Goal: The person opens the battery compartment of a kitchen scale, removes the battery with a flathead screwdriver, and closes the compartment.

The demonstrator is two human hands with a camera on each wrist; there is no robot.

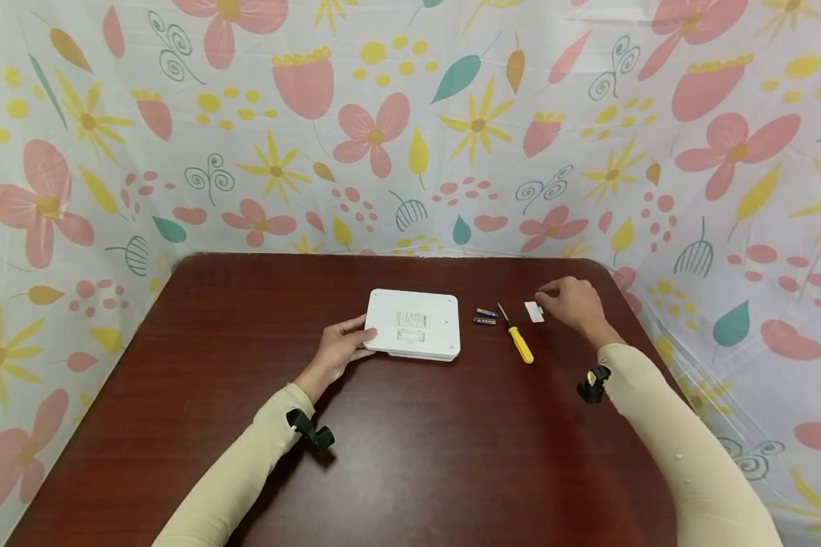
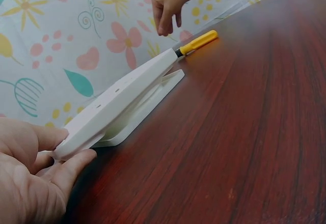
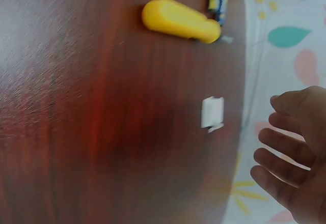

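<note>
A white, flat device that looks like a kitchen scale (image 1: 383, 311) is held underside up, with a label and an uncovered battery compartment (image 1: 411, 335) showing. My left hand (image 1: 342, 346) grips its left edge, thumb on top and fingers beneath. In the left wrist view, the scale (image 2: 119, 94) tilts over the table. My right hand (image 1: 572, 304) hovers beside a small white battery cover (image 1: 534, 311) on the table. The right wrist view shows that hand (image 3: 300, 147) with loosely bent fingers, apart from the cover (image 3: 212, 113) and holding nothing.
Between the scale and the cover lie a yellow-handled screwdriver (image 1: 520, 343) and two dark blue batteries (image 1: 484, 321). Everything rests on a reddish-brown table (image 1: 451, 441). A flower-patterned curtain (image 1: 410, 137) hangs behind and along the sides.
</note>
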